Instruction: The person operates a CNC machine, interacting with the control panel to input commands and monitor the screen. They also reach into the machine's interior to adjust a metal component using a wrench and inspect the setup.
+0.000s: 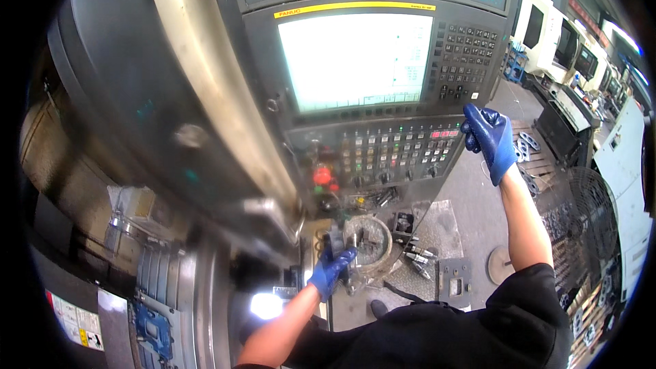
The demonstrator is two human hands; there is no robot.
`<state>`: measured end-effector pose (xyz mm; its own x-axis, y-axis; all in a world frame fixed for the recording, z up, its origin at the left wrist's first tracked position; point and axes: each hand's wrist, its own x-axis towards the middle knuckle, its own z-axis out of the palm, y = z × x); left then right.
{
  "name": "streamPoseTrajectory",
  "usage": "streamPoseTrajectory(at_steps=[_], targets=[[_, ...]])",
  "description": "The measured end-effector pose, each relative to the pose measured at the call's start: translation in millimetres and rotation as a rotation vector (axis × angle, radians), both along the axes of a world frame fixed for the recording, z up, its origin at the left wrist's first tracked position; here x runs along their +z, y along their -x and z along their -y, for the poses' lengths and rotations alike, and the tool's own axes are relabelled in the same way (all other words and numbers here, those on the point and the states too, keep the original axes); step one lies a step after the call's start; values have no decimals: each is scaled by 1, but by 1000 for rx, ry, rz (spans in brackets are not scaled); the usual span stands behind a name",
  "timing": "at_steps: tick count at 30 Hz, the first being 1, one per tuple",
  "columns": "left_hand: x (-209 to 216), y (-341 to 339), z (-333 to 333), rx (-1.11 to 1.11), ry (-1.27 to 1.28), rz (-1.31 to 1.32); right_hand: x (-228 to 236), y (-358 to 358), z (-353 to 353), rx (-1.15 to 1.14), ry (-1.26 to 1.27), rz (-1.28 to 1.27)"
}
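Observation:
My right hand (489, 138), in a dark blue coated glove, is raised at the lower right corner of the machine's control panel (383, 154). Its fingers are curled closed, and whatever they may hold is hidden. Lower down, my left hand (330, 273) wears the same kind of blue glove. It is closed around something dark and blurred beside a round metal part (370, 242) on the stand under the panel. Above the buttons, the control screen (357, 61) glows white. A red emergency stop button (322, 175) sits at the panel's left side.
A grey machine door (171, 123) stands at the left, with a blue fixture (153, 331) inside the machine. Metal tool holders (418, 260) and a square plate (455, 282) lie beside the round part. A black fan (591, 208) and ring-shaped parts (528, 142) are at the right.

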<state>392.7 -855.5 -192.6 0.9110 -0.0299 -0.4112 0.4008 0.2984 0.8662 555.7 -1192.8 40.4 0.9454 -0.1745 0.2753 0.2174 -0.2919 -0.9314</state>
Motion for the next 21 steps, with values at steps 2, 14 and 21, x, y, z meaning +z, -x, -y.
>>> streamPoseTrajectory(at_steps=[2,14,21], targets=[[-2,1,1,11,-4,13,-1,0,0,11,-6,1],[-23,-4,-12,-35,-11,-37,12,4,7,-88,-42,80],[-34,-6,-15,-29,-55,48,14,2,11,-72,-91,86]])
